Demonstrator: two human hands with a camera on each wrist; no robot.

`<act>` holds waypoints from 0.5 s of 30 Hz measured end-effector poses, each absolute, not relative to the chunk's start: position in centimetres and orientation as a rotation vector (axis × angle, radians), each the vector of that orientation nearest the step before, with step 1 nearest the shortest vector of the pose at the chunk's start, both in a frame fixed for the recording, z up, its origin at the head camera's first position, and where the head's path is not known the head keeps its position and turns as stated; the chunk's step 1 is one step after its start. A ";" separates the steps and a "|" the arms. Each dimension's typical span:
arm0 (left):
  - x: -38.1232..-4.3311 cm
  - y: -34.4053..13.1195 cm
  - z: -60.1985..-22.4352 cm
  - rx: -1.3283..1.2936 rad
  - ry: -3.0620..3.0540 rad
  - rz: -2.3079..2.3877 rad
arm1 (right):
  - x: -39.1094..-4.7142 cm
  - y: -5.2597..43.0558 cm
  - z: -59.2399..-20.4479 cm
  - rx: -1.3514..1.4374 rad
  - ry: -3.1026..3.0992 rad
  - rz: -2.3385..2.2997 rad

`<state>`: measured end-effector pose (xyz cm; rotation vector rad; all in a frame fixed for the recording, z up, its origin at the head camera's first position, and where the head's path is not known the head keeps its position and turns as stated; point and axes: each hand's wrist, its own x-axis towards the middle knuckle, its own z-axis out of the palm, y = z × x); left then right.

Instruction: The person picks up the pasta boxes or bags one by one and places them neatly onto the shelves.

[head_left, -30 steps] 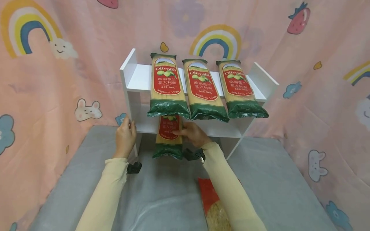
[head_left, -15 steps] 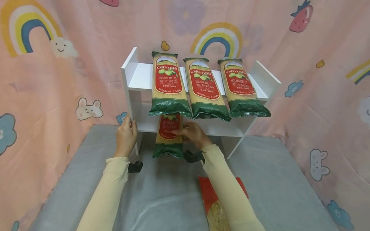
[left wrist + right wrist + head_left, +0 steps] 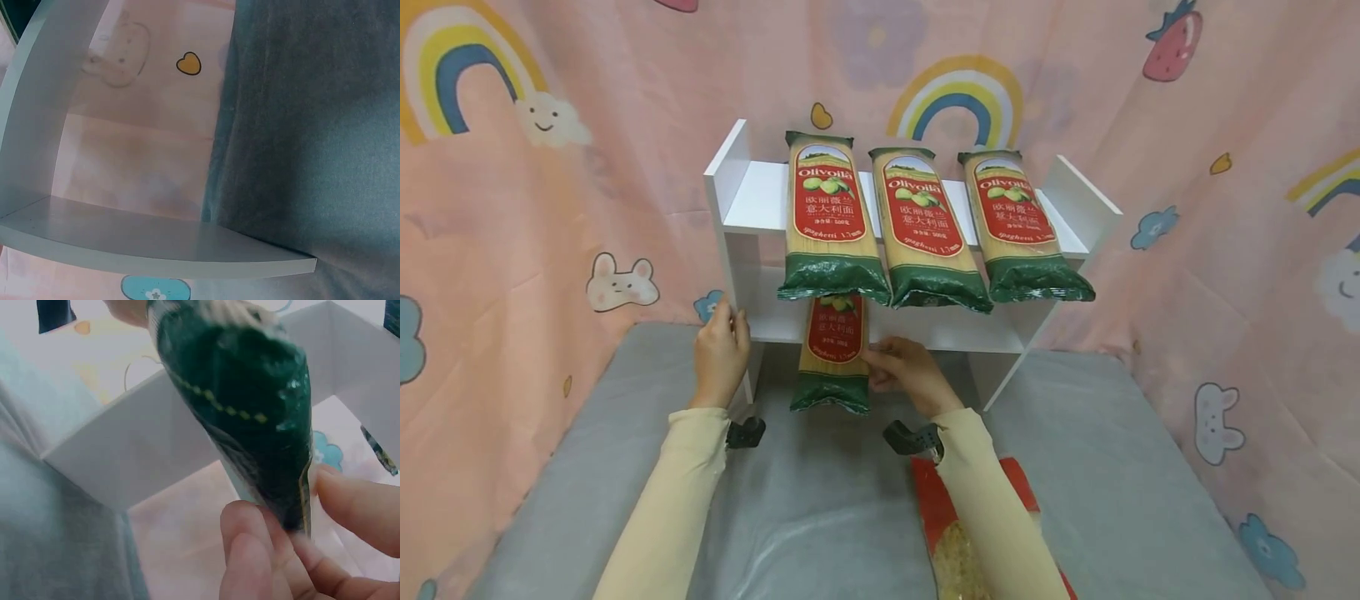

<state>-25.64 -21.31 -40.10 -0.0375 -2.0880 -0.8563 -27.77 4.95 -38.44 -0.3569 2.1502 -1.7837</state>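
Observation:
My left hand (image 3: 721, 354) grips the left side panel of the white shelf (image 3: 887, 332). A spaghetti pack (image 3: 832, 367) with a red label and green end lies on the lower level, its near end sticking out past the front edge. My right hand (image 3: 913, 371) is at its right side, thumb tip at the pack's edge. In the right wrist view, the green end (image 3: 250, 394) tapers down between thumb and curled fingers (image 3: 247, 562). The pack's far part is hidden under the upper packs. The left wrist view shows a shelf panel (image 3: 156, 250) but no hand.
Three matching spaghetti packs (image 3: 925, 208) lie side by side on the top level, overhanging its front. A red bag (image 3: 951, 533) with a see-through window lies on the grey cloth (image 3: 820, 517), partly under my right forearm. A pink patterned curtain (image 3: 647, 167) hangs behind.
My right hand has drawn back a little to the right and down, its thumb slipping from the pack's label to its edge. The left hand keeps its hold on the side panel.

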 end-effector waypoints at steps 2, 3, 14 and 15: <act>-25.6 -21.2 -40.1 -0.042 -2.086 -0.864 | -27.0 5.6 -38.9 -0.382 2.126 -1.810; -25.6 -21.2 -40.1 -0.046 -2.084 -0.866 | -26.6 6.0 -39.1 -0.402 2.112 -1.824; -25.7 -21.2 -39.9 -0.040 -2.057 -0.863 | -22.5 11.5 -41.7 -0.266 2.031 -1.915; -25.7 -21.1 -39.9 -0.037 -2.058 -0.862 | -22.1 12.0 -42.0 -0.254 2.035 -1.918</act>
